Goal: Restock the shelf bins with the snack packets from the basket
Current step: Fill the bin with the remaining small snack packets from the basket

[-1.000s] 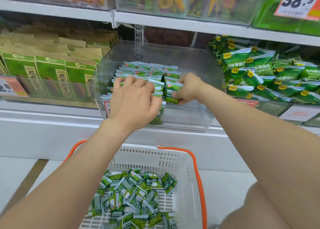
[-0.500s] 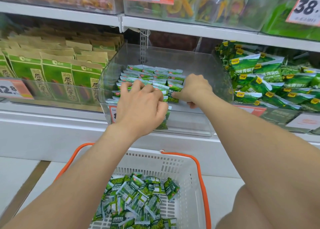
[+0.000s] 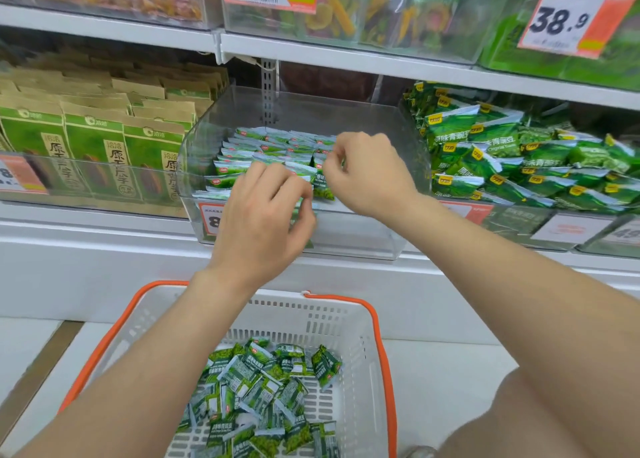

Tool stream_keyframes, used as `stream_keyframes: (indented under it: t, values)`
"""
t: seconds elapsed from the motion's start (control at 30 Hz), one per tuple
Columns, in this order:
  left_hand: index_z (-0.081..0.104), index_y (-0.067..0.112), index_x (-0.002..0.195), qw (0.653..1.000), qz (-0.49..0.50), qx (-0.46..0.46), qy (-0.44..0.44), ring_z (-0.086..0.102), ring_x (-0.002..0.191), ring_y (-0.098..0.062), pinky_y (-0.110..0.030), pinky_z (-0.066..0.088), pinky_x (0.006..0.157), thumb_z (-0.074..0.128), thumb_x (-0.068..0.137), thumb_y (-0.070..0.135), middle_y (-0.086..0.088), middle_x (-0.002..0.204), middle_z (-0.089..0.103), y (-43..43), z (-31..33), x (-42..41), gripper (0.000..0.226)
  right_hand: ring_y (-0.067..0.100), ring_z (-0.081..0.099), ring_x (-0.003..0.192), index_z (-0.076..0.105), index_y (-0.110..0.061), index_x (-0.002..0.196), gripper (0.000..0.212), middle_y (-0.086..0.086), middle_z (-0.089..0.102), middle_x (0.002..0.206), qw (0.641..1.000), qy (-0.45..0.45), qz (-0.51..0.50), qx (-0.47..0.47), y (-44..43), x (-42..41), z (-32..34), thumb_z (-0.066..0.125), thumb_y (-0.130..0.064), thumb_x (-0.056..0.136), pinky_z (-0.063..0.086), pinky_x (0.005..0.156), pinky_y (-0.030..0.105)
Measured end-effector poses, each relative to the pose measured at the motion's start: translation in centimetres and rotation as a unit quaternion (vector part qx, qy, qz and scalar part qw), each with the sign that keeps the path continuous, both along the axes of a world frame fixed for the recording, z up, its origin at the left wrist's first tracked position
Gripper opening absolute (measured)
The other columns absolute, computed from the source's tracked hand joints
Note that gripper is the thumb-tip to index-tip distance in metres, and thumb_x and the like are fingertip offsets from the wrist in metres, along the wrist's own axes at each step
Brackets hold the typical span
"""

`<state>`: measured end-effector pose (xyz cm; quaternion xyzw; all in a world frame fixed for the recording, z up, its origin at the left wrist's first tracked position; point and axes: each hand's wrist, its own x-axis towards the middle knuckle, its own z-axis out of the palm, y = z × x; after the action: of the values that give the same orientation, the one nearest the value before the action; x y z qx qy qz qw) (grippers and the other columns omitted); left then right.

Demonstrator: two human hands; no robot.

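Three bins show on this shelf level. The middle bin (image 3: 346, 239), clear hard plastic with rounded front corners, holds small glossy green-and-white snack packets (image 3: 249, 153). They stand on edge in tight rows, three across as far as I can tell, packed from the back wall to about midway.

Two hands work at the front of those rows. The right hand (image 3: 367, 177) has thumb and forefinger closed on the top seam of one upright packet (image 3: 323, 190) at the front of the right-hand row. The left hand (image 3: 263, 218) curls over the bin's front edge; whether its fingers hold anything cannot be told.

Below, one white slotted plastic basket (image 3: 349, 322) with an orange rim holds a loose heap (image 3: 263, 388) of more such packets on its floor, toward the near edge.

The left bin (image 3: 86, 180) carries flat brown paper bags (image 3: 104, 135). The right bin (image 3: 519, 229) holds larger crinkled green bags (image 3: 502, 153).
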<state>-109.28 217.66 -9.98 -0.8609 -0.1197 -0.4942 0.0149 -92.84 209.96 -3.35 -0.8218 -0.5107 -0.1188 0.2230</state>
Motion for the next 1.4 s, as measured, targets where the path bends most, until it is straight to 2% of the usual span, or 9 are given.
stream_keyframes:
  t: [0.1,0.2,0.43,0.53,0.63,0.77,1.1,1.27,1.4]
  values:
    - [0.062,0.006,0.081,0.999,-0.047,-0.008,0.006,0.046,0.072,-0.029,-0.039,0.035,0.063,0.06,0.087,0.009,-0.007,0.075,0.051,-2.0,-3.0,-1.2,0.007,0.011,0.051,0.056,0.064,-0.017,0.069,0.022,-0.003,0.058,0.057,0.985,-0.022,0.164,-0.042,-2.9,-2.1,1.1,0.054,-0.033,0.08,0.054,0.068,0.037]
    - [0.058,0.018,0.084,0.971,-0.079,-0.112,0.194,0.051,0.065,-0.022,-0.033,0.035,0.054,0.058,0.084,0.026,0.005,0.069,0.051,-2.9,-8.0,-2.0,0.007,0.023,0.06,0.066,0.07,-0.011,0.073,0.025,0.004,0.066,0.064,0.949,-0.01,0.203,-0.24,-5.0,-3.5,-0.8,0.056,-0.03,0.082,0.055,0.069,0.04]
    - [0.054,0.028,0.086,0.776,-0.042,-0.231,0.585,0.059,0.075,-0.022,-0.037,0.053,0.066,0.049,0.093,0.029,0.004,0.08,0.062,-4.2,-19.2,-3.9,0.009,0.028,0.064,0.093,0.064,-0.016,0.1,0.026,0.005,0.063,0.103,0.785,-0.034,0.163,-0.597,-8.2,-5.0,-8.5,0.056,-0.041,0.099,0.055,0.076,0.037]
    - [0.058,0.019,0.108,0.681,-0.026,-0.225,0.696,0.063,0.094,-0.029,-0.041,0.054,0.075,0.047,0.102,0.019,-0.006,0.104,0.062,-4.9,-23.5,-4.6,0.013,0.024,0.059,0.085,0.047,-0.019,0.081,0.028,0.003,0.057,0.097,0.77,-0.067,0.183,-0.608,-8.1,-5.6,-10.2,0.051,-0.035,0.103,0.051,0.068,0.034]
    - [0.041,0.02,0.15,0.628,0.002,-0.191,0.755,0.05,0.132,-0.042,-0.047,0.05,0.092,0.052,0.102,0.012,-0.016,0.158,0.033,-5.6,-27.3,-5.6,0.05,0.026,0.064,0.09,0.062,-0.016,0.121,0.03,0.006,0.061,0.113,0.792,-0.069,0.202,-0.571,-7.5,-5.7,-11.0,0.048,-0.036,0.103,0.041,0.055,0.03]
    - [0.016,0.023,0.163,0.627,0.024,-0.139,0.766,0.027,0.148,-0.055,-0.059,0.044,0.109,0.065,0.096,-0.001,-0.015,0.173,-0.003,-5.9,-30.1,-6.7,0.086,0.03,0.066,0.098,0.061,-0.019,0.134,0.037,0.007,0.06,0.123,0.801,-0.083,0.211,-0.555,-6.9,-5.6,-10.7,0.049,-0.036,0.103,0.039,0.053,0.03]
    - [0.032,0.012,0.155,0.673,0.025,-0.211,0.708,0.06,0.121,-0.035,-0.04,0.057,0.091,0.067,0.091,-0.009,-0.016,0.147,0.048,-4.2,-30.9,-6.1,0.076,0.029,0.066,0.1,0.064,-0.02,0.13,0.036,0.008,0.062,0.122,0.797,-0.087,0.213,-0.558,-5.1,-4.5,-10.9,0.049,-0.038,0.103,0.054,0.073,0.037]
    - [0.025,0.023,0.157,0.647,0.006,-0.214,0.732,0.05,0.133,-0.042,-0.041,0.058,0.087,0.075,0.09,0.001,-0.014,0.167,0.01,-4.2,-32.4,-6.9,0.086,0.033,0.068,0.11,0.065,-0.016,0.131,0.039,0.011,0.064,0.128,0.807,-0.077,0.213,-0.546,-4.5,-4.6,-10.7,0.049,-0.036,0.102,0.054,0.073,0.037]
    - [0.041,0.015,0.135,0.677,-0.007,-0.244,0.694,0.06,0.102,-0.031,-0.039,0.053,0.073,0.064,0.097,0.006,-0.013,0.131,0.052,-5.0,-31.6,-6.3,0.045,0.032,0.067,0.106,0.063,-0.017,0.132,0.037,0.01,0.063,0.127,0.801,-0.087,0.212,-0.553,-4.7,-4.7,-10.8,0.048,-0.037,0.104,0.042,0.059,0.031]
